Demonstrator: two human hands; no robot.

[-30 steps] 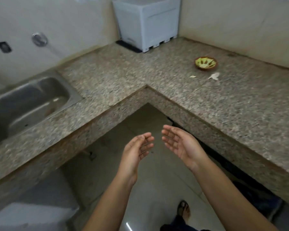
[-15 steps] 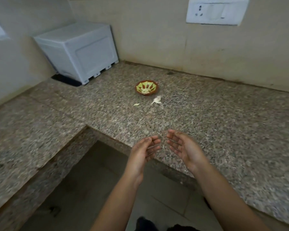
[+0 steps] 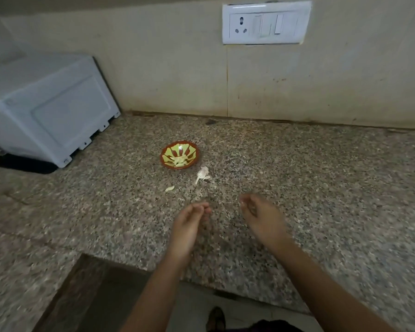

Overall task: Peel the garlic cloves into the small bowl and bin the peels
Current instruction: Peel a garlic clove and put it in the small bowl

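The speckled granite countertop (image 3: 333, 188) fills most of the view. Its front edge passes under both forearms and turns at an inner corner at the lower left, so the slab forms an L. A white appliance casing (image 3: 46, 109) stands at the back left against the tiled wall, and a white socket-and-switch plate (image 3: 265, 22) is mounted on the wall above. Right of the hands the granite runs wide and bare to the frame edge.

The left hand (image 3: 188, 226) hovers over the counter just inside the edge, thumb side up and palm turned right. Its fingers are loosely curled and relaxed, gripping nothing. The right hand (image 3: 261, 216) hangs beside it, a gap between them, its fingers bent inward towards the left hand. Motion blur smears its fingertips, so I cannot tell whether it pinches anything.

The small red-and-yellow bowl (image 3: 197, 150) sits beyond the hands, mid-counter, with pale peeled garlic cloves (image 3: 179, 160) lying in its bottom. A papery peel (image 3: 202, 174) lies just beside the bowl's near right rim, its long axis slanting from the bowl towards the front edge. A smaller pale scrap (image 3: 170, 188) lies near it to the left, lengthwise roughly across the counter.
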